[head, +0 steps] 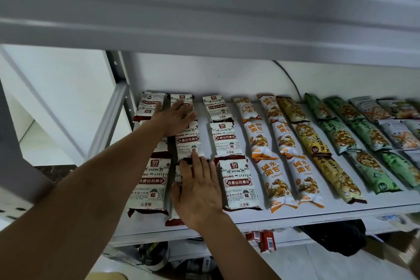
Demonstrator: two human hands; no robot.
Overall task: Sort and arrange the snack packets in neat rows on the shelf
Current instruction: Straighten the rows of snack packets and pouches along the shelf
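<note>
My right hand point(200, 191) covers most of the front packet point(173, 221), my left hand point(173, 118) the back packet point(181, 98); all fingers point(197, 163) lie flat, gripping nothing; white-and-brown packets point(236, 182) line the shelf point(284, 213)

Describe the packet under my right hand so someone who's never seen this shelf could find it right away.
Go to the left end of the white shelf, where white-and-maroon packets lie in three columns. Take the middle column's front packet, the one the right hand rests on. Alone in that front row, its maroon end juts out toward the shelf's edge.
</note>
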